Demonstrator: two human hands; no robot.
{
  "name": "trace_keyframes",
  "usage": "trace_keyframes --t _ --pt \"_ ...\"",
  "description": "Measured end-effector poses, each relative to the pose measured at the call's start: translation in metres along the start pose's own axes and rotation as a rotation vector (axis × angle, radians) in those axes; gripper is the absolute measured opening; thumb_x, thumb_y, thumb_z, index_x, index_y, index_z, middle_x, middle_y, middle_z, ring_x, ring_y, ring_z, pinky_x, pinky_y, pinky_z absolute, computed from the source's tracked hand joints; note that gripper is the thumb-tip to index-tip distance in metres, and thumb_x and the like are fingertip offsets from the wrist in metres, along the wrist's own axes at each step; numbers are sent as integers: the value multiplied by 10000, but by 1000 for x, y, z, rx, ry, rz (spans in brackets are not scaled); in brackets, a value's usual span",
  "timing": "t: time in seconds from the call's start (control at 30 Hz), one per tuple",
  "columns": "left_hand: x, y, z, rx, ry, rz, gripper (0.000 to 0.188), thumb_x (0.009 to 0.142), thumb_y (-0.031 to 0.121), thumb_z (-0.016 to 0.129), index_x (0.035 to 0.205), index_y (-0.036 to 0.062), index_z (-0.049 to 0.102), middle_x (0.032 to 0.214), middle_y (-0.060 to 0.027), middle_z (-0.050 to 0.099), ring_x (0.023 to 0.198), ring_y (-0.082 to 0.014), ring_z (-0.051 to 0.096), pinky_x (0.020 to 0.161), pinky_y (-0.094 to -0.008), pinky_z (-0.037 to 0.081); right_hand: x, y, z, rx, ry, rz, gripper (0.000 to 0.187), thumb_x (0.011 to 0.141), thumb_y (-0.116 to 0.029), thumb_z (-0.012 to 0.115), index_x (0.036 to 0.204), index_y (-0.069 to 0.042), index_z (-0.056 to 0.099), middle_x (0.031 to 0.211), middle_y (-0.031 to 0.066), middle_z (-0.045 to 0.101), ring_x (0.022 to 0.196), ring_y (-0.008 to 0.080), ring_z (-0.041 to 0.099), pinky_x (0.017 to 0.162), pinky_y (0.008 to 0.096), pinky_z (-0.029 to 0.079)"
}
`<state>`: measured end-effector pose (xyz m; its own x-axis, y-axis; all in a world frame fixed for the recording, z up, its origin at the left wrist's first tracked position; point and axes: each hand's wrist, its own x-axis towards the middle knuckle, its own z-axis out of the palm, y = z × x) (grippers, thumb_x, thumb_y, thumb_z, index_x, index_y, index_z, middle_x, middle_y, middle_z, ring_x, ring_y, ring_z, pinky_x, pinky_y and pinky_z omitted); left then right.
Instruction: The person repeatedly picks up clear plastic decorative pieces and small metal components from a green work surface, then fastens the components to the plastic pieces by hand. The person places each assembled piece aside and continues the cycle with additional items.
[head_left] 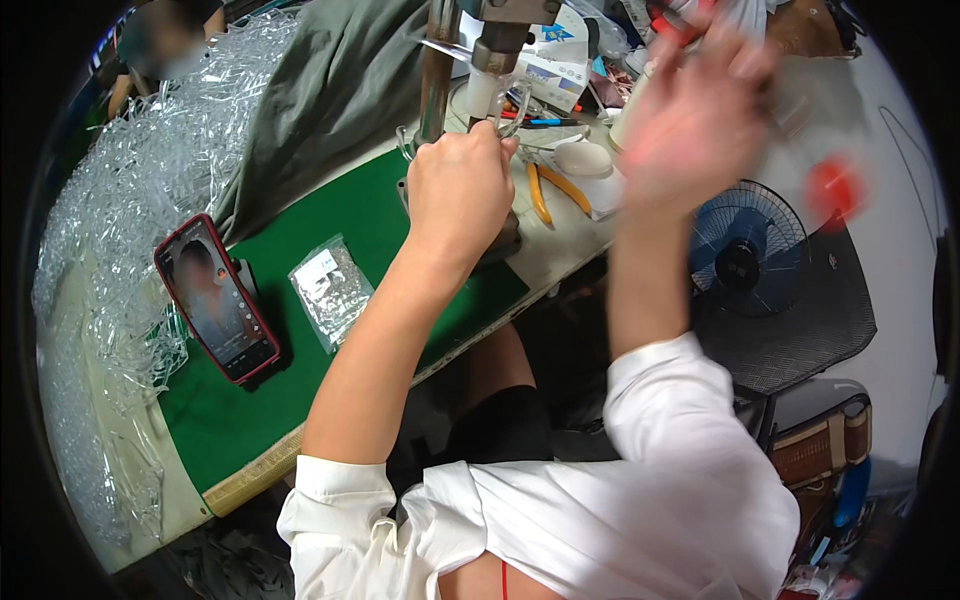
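Observation:
My left hand (pixel 460 185) is closed at the base of a metal hand press (pixel 497 50), right under its ram. Loops of a clear plastic strap (pixel 517 108) stick out beside the fingers, which seem pinched on it; the fingertips are hidden behind the hand. Raised at the upper right, my right hand (pixel 700 115) is smeared by motion, so its grip does not show. Near it is a blurred red ball knob (pixel 835 190), and another red patch shows above the hand. A small clear bag of metal bits (pixel 331 290) lies on the green mat (pixel 235 425).
A phone (pixel 217 297) leans on the mat. Clear plastic straps (pixel 150 190) are heaped at the left, beside grey-green cloth (pixel 335 80). Yellow-handled pliers (pixel 540 195) lie right of the press. A fan (pixel 745 255) stands by a black chair seat (pixel 810 320). Another person (pixel 165 45) is at the far left.

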<state>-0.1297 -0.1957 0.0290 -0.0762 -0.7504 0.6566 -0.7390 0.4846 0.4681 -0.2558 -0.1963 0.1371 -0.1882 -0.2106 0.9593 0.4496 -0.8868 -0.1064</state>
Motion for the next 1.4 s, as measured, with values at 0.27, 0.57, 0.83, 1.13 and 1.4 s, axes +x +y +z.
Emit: trace_keyframes --t 0.27,0.57,0.83,1.13,1.4 --pt "-7 -17 -15 41 64 105 238 887 209 611 740 21 605 628 -187 605 610 -375 611 548 -447 466 64 -12 -14 -314 -217 81 329 892 -110 588 1203 -21 528 1068 108 633 1077 208 572 881 307 432" --pt "-263 -85 -282 -850 90 -534 217 919 214 602 913 8 671 903 -200 683 845 -289 658 702 -348 527 -172 -17 -57 -686 10 624 350 887 15 572 1222 13 475 1177 89 509 1085 164 486 932 292 395" --pt "-431 -97 -454 -644 547 -823 293 990 302 505 1075 25 549 821 -70 568 857 -213 587 754 -329 477 -201 -6 -19 -605 -64 696 277 926 6 537 1198 2 483 1152 69 510 1015 144 506 889 261 402" --pt "-360 -170 -439 -173 199 -1349 369 989 340 478 1002 -9 598 702 -76 638 525 -88 554 467 -201 392 -200 -20 9 -615 -240 674 208 891 45 516 1086 -28 518 1139 50 460 899 93 471 828 218 385" --pt "-163 -213 -414 548 28 -446 185 872 157 597 981 13 638 806 -123 677 692 -221 651 648 -316 507 -193 -28 19 -596 -164 690 134 882 46 532 986 -38 535 1089 49 432 878 89 446 788 204 370"
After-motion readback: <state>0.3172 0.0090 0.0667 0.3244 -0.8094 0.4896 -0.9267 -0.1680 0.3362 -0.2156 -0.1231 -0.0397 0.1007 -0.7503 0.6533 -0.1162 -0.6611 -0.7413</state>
